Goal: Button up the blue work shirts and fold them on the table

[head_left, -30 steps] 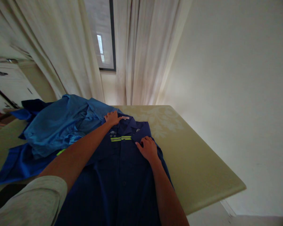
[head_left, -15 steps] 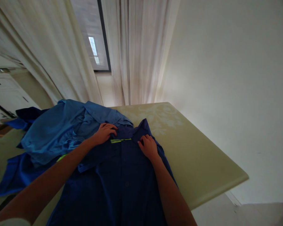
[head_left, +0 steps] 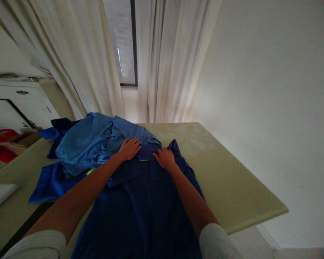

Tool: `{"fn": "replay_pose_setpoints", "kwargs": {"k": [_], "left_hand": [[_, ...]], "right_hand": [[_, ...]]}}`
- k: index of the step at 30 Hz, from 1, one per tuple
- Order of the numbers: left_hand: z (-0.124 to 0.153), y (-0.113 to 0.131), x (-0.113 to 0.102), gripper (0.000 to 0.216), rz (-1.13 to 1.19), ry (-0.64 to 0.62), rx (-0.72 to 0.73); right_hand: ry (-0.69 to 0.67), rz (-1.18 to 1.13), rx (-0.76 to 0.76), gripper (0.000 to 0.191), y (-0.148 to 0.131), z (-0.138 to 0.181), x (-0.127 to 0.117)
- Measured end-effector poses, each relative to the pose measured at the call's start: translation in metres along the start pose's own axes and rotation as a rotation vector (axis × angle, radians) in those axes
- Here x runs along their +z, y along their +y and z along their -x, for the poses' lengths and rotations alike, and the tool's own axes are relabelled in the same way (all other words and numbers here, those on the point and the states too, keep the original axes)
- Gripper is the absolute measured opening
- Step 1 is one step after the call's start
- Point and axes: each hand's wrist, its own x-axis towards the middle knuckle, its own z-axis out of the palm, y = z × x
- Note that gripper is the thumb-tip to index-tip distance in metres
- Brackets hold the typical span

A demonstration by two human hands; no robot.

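A dark navy button-up shirt [head_left: 140,208] lies front up, its collar [head_left: 149,151] pointing away from me. My left hand [head_left: 130,148] rests flat at the collar's left side, fingers spread, beside a lighter blue garment [head_left: 83,140]. On the collar's right part lies my right hand [head_left: 165,158], fingers stretched out and palm down. A thin yellow-green strip [head_left: 144,160] shows just below the collar. Beneath the lighter garment, a brighter blue piece of cloth [head_left: 50,181] sticks out to the left.
The pale green table [head_left: 240,190] has its right corner near a white wall [head_left: 272,108]. Curtains [head_left: 172,64] hang behind it. At left are a white cabinet [head_left: 27,97], red items [head_left: 2,147], a white object [head_left: 1,194] and a long black object [head_left: 24,230].
My view has turned left, showing more of the cabinet and the table's left side. My hands have shifted over the collar, the right one inward, and more of its fingers lie flat.
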Motion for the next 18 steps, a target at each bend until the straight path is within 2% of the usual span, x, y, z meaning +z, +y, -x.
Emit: {"fn": "replay_pose_setpoints", "kwargs": {"k": [3, 6, 10, 12, 15, 18], "left_hand": [[0.013, -0.024, 0.021, 0.052, -0.006, -0.035, -0.051], [0.025, -0.034, 0.035, 0.053, 0.01, 0.061, -0.041], [0.031, -0.03, 0.032, 0.044, 0.063, 0.191, 0.009], [0.033, -0.026, 0.026, 0.037, 0.092, 0.221, 0.057], [0.037, -0.022, 0.018, 0.031, 0.098, 0.229, 0.107], [0.041, -0.019, 0.016, 0.032, 0.064, 0.226, 0.108]], "right_hand": [[-0.126, 0.018, 0.08, 0.058, 0.013, -0.003, -0.003], [-0.187, 0.098, 0.096, 0.057, 0.032, -0.01, -0.023], [-0.067, 0.199, 0.051, 0.038, 0.059, -0.01, -0.035], [-0.027, 0.22, 0.052, 0.042, 0.072, 0.001, -0.027], [0.022, 0.181, 0.172, 0.043, 0.089, 0.022, -0.009], [0.082, 0.151, 0.2, 0.037, 0.092, 0.032, -0.007]]}}
